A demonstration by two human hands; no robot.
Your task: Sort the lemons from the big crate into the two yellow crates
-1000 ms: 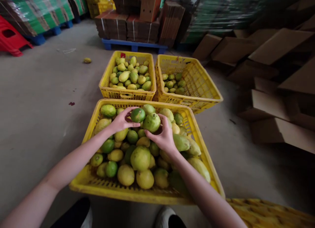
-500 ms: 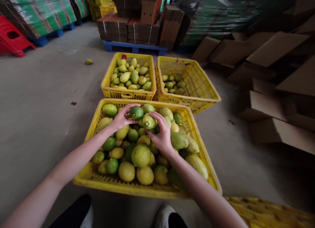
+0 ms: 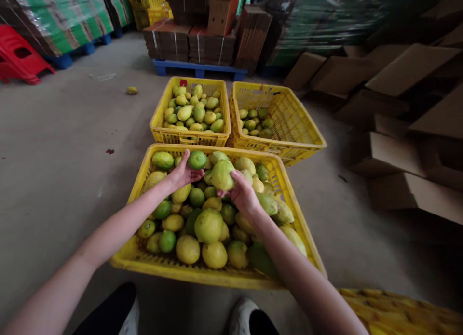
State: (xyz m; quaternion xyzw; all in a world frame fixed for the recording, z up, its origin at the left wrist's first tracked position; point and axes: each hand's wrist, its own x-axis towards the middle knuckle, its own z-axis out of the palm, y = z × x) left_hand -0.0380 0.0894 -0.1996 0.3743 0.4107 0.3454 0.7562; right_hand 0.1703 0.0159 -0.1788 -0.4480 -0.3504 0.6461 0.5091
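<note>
The near yellow crate holds lemons in shades of green and yellow. Over its far half, my left hand has a dark green lemon between the raised thumb and the fingers below it. Close beside it on the right, my right hand grips a larger pale yellow-green lemon, thumb on its side and fingers partly hidden underneath. A big round lemon lies on top of the pile, nearer to me.
Beyond stand a crate full of lemons and a partly filled crate. Open cardboard boxes crowd the right side. At the back are a blue pallet of flattened cartons and a red stool. One stray lemon lies on the floor.
The right hand has turned its lemon, so its broad side now faces me. The left hand's fingers have opened out a little under the green lemon, its thumb now raised.
</note>
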